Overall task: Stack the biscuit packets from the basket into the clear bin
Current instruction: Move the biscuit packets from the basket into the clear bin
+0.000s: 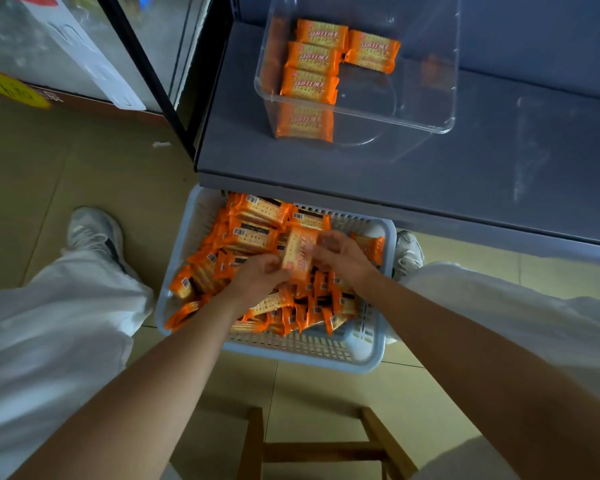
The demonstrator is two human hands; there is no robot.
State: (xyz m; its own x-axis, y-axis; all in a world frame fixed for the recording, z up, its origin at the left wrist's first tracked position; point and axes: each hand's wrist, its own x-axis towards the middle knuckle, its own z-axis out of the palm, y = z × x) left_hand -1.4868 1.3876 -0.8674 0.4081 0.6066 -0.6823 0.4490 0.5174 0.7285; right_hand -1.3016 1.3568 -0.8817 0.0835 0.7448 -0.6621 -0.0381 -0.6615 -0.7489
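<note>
A pale blue slotted basket (368, 355) on the floor is heaped with several orange biscuit packets (250, 233). Above the heap, one packet (298, 252) is held upright between both hands: my left hand (258, 277) grips its left edge and my right hand (343, 258) pinches its right edge. On the grey shelf beyond stands the clear bin (426, 109), with several orange packets (312, 60) lying flat inside, three in a column at its left and one beside them.
The grey shelf (499, 168) overhangs the basket's far end. A black-framed glass door (142, 64) stands at the left. My legs in white trousers and grey shoes flank the basket. A wooden stool (323, 445) is beneath me on the tiled floor.
</note>
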